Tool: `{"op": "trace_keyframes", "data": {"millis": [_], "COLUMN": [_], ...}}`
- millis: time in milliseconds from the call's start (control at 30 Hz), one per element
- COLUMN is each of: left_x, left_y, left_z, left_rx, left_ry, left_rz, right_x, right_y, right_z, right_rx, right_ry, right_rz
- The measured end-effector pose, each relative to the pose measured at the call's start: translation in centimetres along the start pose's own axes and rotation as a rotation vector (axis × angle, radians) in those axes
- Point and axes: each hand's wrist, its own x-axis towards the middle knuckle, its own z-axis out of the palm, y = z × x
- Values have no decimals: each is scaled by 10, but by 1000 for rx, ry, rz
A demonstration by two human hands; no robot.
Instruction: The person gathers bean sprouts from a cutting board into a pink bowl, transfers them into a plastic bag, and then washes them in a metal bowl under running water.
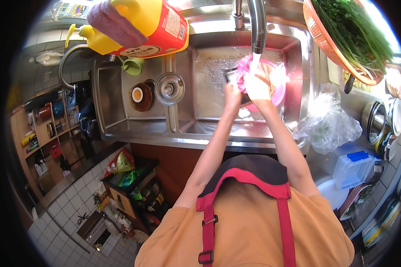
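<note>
Over the right basin of a stainless steel double sink [207, 60], my two hands are close together beneath the faucet [256, 30]. Running water [255, 60] falls onto my right hand [258, 87], which is washed out by glare. That hand is closed around a pink ruffled scrubber, probably mesh [243, 71]. My left hand [233, 95] grips a dark-edged item [231, 75]; the hands and scrubber hide most of it, so its kind is unclear. Behind and right of my hands, a pink bowl [280, 85] sits in the basin.
A large yellow jug [160, 26] with a purple cloth [112, 23] stands at the back left. In the left basin are a brown lid [141, 103] and, near the divider, a metal lid-like piece [170, 89]. An orange basket of greens [334, 43] and plastic bag [330, 123] are right.
</note>
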Motion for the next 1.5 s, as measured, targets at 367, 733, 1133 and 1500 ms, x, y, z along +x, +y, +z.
{"op": "trace_keyframes", "data": {"millis": [367,733,1133,1500], "left_x": [-36,27,35,44], "left_y": [29,22,-46,-56], "left_z": [-4,-21,-48,-81], "left_rx": [-171,-318,-1333,-702], "left_ry": [-287,54,-611,494], "left_rz": [4,223,-22,-183], "right_x": [65,-53,-30,-20], "right_y": [62,75,-76,-56], "right_z": [-35,8,-2,115], "right_rx": [1379,1422,475,640], "right_ry": [-812,-409,-394,-291], "right_rz": [472,739,-284,-23]}}
